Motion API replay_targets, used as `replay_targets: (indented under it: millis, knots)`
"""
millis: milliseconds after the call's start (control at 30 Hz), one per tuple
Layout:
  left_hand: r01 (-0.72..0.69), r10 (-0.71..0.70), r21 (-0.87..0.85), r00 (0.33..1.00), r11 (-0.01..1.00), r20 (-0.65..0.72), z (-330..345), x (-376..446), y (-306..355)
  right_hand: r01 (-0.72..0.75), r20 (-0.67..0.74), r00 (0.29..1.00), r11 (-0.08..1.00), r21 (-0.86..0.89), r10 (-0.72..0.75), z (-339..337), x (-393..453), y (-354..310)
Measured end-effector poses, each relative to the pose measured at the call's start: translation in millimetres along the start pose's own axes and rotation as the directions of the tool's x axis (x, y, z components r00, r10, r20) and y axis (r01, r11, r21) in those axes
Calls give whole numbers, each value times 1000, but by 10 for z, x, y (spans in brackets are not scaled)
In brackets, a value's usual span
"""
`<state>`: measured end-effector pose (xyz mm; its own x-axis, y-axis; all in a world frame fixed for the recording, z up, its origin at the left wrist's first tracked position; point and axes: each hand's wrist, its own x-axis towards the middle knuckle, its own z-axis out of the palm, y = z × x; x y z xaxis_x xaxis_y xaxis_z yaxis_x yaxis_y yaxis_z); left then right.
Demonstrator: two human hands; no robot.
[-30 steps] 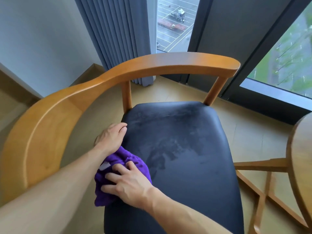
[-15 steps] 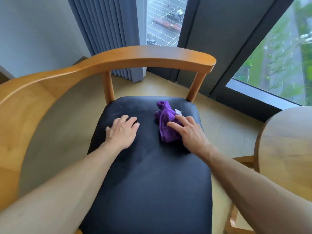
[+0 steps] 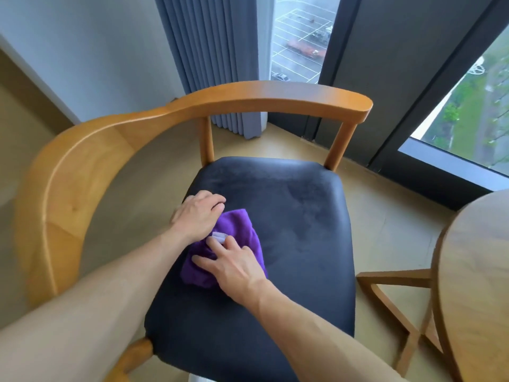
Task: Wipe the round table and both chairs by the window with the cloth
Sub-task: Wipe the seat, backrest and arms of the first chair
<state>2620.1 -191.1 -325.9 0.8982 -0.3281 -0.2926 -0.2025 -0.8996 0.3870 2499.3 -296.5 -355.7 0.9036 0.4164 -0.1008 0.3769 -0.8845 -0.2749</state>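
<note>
Now right hand (image 3: 236, 267) presses crumpled purple cloth (image 3: 242, 230) on dark chair seat (image 3: 289, 216).

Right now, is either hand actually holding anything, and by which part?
Nothing is gripped. The right hand presses the purple cloth flat on the chair seat, fingers spread over its near part. The left hand rests at the cloth's far left edge.
</note>
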Motion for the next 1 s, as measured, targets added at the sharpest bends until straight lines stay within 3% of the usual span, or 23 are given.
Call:
replay_targets:
  millis: [100, 233, 400, 467, 567, 667, 800, 1000]
  knots:
    - [16, -20, 40, 995, 999, 100, 211, -69, 81, 8, 31, 1000, 996, -86, -5, -63, -54, 185]
    - [101, -101, 4, 994, 995, 44, 328, -13, 163, 4, 5, 1000, 967, -254, -3, -204, -404, 815]
    - [171, -171, 33, 985, 985, -14, 478, 16, 247, -277, -90, 961, 894, -353, 262, -357, -943, 1758]
    - [170, -168, 69, 985, 983, -29, 530, -3, 261, -438, -146, 899, 844, -310, 413, -362, -1093, 2001]
    - [173, -170, 99, 985, 980, -38, 503, -18, 226, -608, -198, 788, 787, -100, 584, -275, -1099, 2116]
    - [174, -173, 83, 985, 981, -13, 419, -22, 229, -663, -260, 703, 742, 95, 662, -150, -968, 2131]
    - [154, -152, 124, 988, 980, -24, 429, 4, 214, -720, -251, 606, 655, 229, 755, -152, -755, 2387]
    - [197, -210, 190, 976, 962, 51, 345, 353, 446, -669, -213, 666, 698, 253, 715, -342, -450, 2766]
